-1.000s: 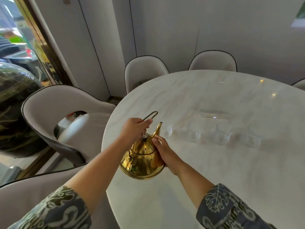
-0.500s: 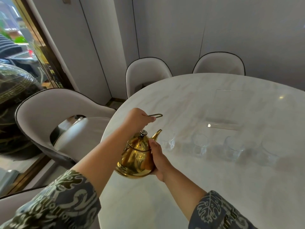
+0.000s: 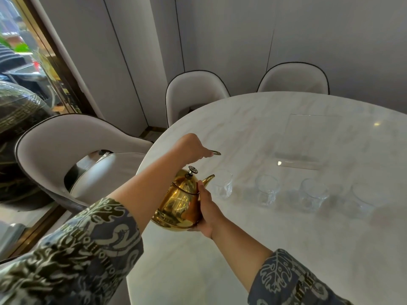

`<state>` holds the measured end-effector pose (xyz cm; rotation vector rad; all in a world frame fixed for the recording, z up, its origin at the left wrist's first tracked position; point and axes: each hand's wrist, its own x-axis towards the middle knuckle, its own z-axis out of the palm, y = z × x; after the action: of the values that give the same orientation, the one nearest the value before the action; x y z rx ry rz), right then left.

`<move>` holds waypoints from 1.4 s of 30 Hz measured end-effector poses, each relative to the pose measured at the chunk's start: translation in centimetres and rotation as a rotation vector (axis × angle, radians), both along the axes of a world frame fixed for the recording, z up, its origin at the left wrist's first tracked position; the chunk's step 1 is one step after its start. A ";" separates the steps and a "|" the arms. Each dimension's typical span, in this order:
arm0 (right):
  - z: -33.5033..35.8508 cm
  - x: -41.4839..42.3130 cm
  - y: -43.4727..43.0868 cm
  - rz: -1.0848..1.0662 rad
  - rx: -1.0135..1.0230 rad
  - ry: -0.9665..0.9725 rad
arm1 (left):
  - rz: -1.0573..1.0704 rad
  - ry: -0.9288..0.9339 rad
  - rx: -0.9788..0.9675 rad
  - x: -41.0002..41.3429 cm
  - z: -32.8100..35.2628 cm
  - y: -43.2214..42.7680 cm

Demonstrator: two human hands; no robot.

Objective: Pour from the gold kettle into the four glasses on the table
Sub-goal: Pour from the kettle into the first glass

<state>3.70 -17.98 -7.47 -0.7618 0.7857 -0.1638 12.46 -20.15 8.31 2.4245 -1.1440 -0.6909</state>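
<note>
The gold kettle (image 3: 179, 203) hangs in the air above the near-left part of the white marble table (image 3: 275, 249), tilted with its spout toward the leftmost glass (image 3: 222, 184). My left hand (image 3: 190, 148) grips the kettle's wire handle from above. My right hand (image 3: 206, 208) presses against the kettle's right side and underside. The spout tip sits just left of that glass's rim; I see no stream. Three more clear glasses stand in a row to the right: the second glass (image 3: 266, 192), the third glass (image 3: 312, 194), the fourth glass (image 3: 363, 200).
A clear acrylic sign stand (image 3: 304, 148) stands behind the glasses. Padded grey chairs ring the table: one chair (image 3: 66, 150) at the left, two chairs (image 3: 193, 93) at the far side. A window with a dark frame fills the left edge.
The kettle has tipped further forward and its spout has come closer to the leftmost glass. My left hand rose and the handle end now points to the right. The view shifted left.
</note>
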 end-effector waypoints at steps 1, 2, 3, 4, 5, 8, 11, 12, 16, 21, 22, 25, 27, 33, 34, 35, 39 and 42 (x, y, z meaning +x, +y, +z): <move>-0.1 0.1 -0.1 0.007 0.009 -0.002 | -0.005 0.000 0.013 -0.1 0.1 -0.2; -0.2 0.2 -0.2 0.015 0.019 -0.007 | -0.009 0.000 0.024 -0.1 0.2 -0.3; -0.4 0.3 -0.2 0.021 0.029 -0.011 | -0.011 0.004 0.032 -0.1 0.2 -0.4; -0.6 0.4 -0.3 0.024 0.042 -0.017 | -0.011 0.006 0.037 -0.2 0.3 -0.6; -0.7 0.5 -0.3 0.023 0.054 -0.023 | -0.011 0.002 0.044 -0.2 0.3 -0.7; -0.7 0.6 -0.4 0.019 0.080 -0.039 | -0.018 -0.019 0.077 -0.4 0.4 -1.0; -0.8 0.6 -0.3 0.019 0.101 -0.042 | -0.026 -0.008 0.095 -0.4 0.4 -1.3; -0.8 0.6 -0.3 0.020 0.106 -0.040 | -0.026 -0.007 0.106 -0.4 0.5 -1.4; -0.6 0.6 -0.4 0.027 0.113 -0.034 | -0.021 -0.010 0.155 -0.3 0.5 -1.7; -0.5 0.6 -0.5 0.048 0.105 -0.045 | -0.031 0.021 0.252 -0.1 0.6 -2.2; -0.5 0.6 -0.5 0.047 0.105 -0.047 | -0.033 0.031 0.253 0.0 0.6 -2.2; -0.4 0.6 -0.4 0.043 0.104 -0.053 | -0.050 0.044 0.228 0.0 0.5 -2.3; -0.3 0.6 -0.5 0.043 0.104 -0.052 | -0.057 0.045 0.226 -0.1 0.6 -2.3; 0.6 0.4 -0.6 0.044 0.104 -0.062 | -0.067 0.023 0.238 -0.3 1.1 -2.6; 0.7 0.4 -0.7 0.046 0.108 -0.065 | -0.071 0.018 0.235 -0.4 1.2 -2.7; 0.7 0.4 -0.7 0.050 0.112 -0.067 | -0.076 0.015 0.239 -0.4 1.2 -2.8; 1.1 0.4 -0.7 0.062 0.128 -0.075 | -0.105 0.018 0.251 -0.2 1.2 -3.1; 1.1 0.4 -0.7 0.059 0.138 -0.070 | -0.124 0.016 0.252 -0.2 1.2 -3.2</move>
<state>4.07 -18.70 -6.40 -0.6445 0.6998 -0.0824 12.23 -23.33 9.53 2.5621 -1.2769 -0.9436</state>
